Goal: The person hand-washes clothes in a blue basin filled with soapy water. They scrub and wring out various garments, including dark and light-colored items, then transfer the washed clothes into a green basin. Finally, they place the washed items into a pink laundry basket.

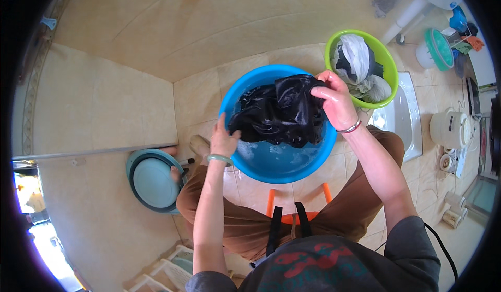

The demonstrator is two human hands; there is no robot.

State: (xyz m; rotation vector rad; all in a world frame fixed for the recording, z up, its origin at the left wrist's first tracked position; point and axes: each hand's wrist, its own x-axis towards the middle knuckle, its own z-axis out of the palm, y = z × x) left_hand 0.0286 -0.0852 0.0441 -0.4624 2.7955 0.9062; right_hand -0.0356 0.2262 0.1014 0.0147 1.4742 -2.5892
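Observation:
A wet, shiny black garment (284, 109) is bunched across the blue basin (284, 177), its lower edge hanging over soapy water. My right hand (338, 101) pinches the garment's upper right corner between thumb and fingers, above the basin's right rim. At the left rim, my left hand (224, 139) has the garment's left end between thumb and fingers. That hand is slightly blurred, and part of its grip is hidden. The cloth between my hands lies in loose folds.
A green basin (393, 72) with white and dark clothes (357, 57) stands at the right, beside a white squat toilet (412, 114). Teal basins (155, 181) lean at the left. A white bucket (450, 128) stands farther right. Orange stool legs (271, 202) show between my knees.

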